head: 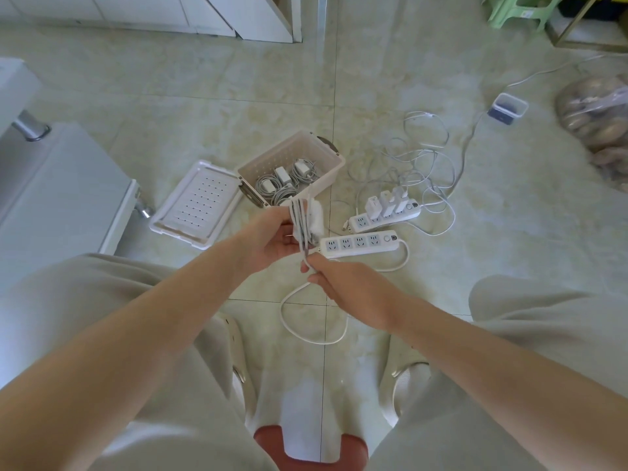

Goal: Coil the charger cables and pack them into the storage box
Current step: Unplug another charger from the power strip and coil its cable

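Coil [301, 222], thin grey cable, upright, long axis vertical.
Left hand [272, 239] grips it plus white brick [316, 215]; right hand [343, 287] pinches lower end; perforated plastic box [299, 147] beyond.

1. No word, brand or number can be read anywhere in the view.
2. The nearer power strip [360, 243] carries a small dark mark beside its round button, too small to read.
3. The green stool [516, 10] bears a pale sticker, too blurred to read.

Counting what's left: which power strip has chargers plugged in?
The farther power strip carries white chargers; the nearer power strip has only empty sockets.
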Demonstrator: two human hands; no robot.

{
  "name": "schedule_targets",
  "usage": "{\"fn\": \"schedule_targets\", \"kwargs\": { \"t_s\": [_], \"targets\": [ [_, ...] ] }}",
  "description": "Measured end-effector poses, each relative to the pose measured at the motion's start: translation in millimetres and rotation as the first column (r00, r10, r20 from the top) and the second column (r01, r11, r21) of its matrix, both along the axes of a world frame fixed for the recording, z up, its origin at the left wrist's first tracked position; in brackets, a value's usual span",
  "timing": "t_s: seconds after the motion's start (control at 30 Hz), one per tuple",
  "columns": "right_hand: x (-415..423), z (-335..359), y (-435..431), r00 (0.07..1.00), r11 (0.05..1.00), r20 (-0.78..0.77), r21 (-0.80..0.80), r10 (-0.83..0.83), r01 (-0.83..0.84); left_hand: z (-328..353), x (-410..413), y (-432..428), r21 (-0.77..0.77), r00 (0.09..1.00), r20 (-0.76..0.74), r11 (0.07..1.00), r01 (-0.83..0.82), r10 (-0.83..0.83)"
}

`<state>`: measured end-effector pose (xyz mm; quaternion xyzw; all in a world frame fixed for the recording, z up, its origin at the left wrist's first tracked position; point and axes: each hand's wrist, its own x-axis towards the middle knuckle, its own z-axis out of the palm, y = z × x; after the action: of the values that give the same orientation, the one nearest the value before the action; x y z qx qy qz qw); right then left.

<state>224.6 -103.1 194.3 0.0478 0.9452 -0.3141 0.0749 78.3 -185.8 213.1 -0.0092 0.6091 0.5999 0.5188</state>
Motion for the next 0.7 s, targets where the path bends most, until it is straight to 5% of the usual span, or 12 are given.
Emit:
{"fn": "schedule_targets", "kwargs": {
  "t_s": [0.17,0.33,0.43,0.53,0.63,0.7],
  "targets": [
    [-2,-11,25,0.989,0.983,0.087,0.135,0.117,-0.128,14,1,-2,0.154,0.988,0.021,0.976,0.151,-0.156],
    [-5,-1,45,0.991,0.984,0.118,0.161,0.061,-0.080,22,4,-6,0.118,0.879,-0.091,0.872,0.476,-0.467],
    [-5,1,53,0.994,0.982,0.104,0.180,0.041,-0.059,25,1,-7,-0.053,0.757,-0.277,0.796,0.604,-0.592],
    [-7,-1,60,0.996,0.973,0.091,0.225,0.024,-0.044,19,-6,-9,-0.358,0.500,-0.432,0.651,0.670,-0.751],
    [-8,-1,59,0.996,0.965,0.089,0.261,-0.016,-0.007,2,-6,-10,-0.619,0.305,-0.453,0.542,0.568,-0.837],
    [-8,-4,50,0.996,0.946,0.092,0.325,-0.012,-0.019,-13,-2,-12,-0.693,0.290,-0.474,0.555,0.459,-0.831]
  ]
}}
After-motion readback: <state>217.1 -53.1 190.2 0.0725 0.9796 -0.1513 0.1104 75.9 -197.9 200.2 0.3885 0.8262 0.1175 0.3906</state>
